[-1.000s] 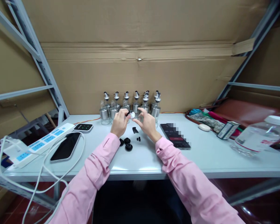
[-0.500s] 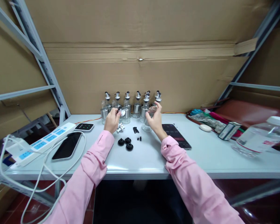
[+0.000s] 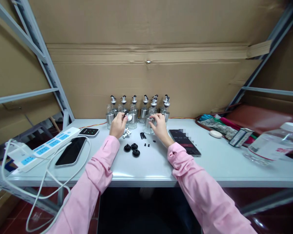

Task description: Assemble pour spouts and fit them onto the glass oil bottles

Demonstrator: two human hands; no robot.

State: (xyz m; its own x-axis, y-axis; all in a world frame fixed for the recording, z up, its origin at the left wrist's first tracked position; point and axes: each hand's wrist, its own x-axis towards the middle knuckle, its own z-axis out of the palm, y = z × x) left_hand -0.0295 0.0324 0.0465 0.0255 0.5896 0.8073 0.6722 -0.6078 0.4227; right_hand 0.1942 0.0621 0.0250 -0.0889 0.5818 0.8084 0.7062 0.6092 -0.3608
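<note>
My left hand (image 3: 117, 125) is closed, its thumb and fingers pinching a small pourer top (image 3: 129, 117) with a pale round face and a black part. My right hand (image 3: 160, 127) curls its fingers around the side of a glass bottle (image 3: 149, 125) with a metal sleeve and no top, standing in front of the bottle row. White plastic pieces (image 3: 127, 132) lie beside my left hand. Between the hands are thin black levers (image 3: 143, 135) and several tiny black bits (image 3: 148, 145). Round black stoppers (image 3: 136, 153) sit closer to me.
Behind, several bottles with silver pourers (image 3: 144, 112) stand along the cardboard wall. At left are a power strip (image 3: 45, 148), white cables, a phone (image 3: 70, 151) and a small device (image 3: 89, 132). A phone with a timer (image 3: 185, 143), small box (image 3: 241, 137) and water bottle (image 3: 273, 143) lie right.
My hands have moved apart, the left one carrying the pourer top leftward. My right hand has closed on the bottle, which has shifted left. Another tiny black bit now shows on the table.
</note>
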